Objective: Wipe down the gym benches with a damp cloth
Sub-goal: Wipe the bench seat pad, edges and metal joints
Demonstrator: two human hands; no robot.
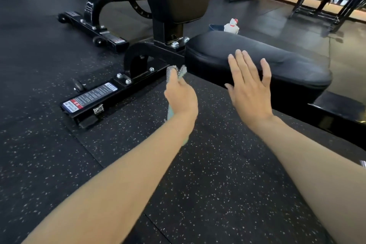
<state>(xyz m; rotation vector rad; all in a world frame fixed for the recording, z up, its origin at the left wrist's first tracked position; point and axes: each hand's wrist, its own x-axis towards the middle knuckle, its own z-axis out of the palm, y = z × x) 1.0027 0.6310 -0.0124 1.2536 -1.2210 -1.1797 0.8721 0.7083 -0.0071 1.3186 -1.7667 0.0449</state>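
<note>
Gripping the bunched teal cloth (170,112), the left hand (181,97) curls its fingers round it; cloth ends stick out above the knuckles and below the wrist, just beside the black bench surface (287,63). The right hand (250,90) holds nothing and spreads straight fingers (240,61) over the bench's near edge.

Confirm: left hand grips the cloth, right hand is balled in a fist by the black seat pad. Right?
Not quite. The right hand is not a fist: its fingers are straight and spread, by the black seat pad. The left hand does grip the cloth. The head view shows both.
</note>
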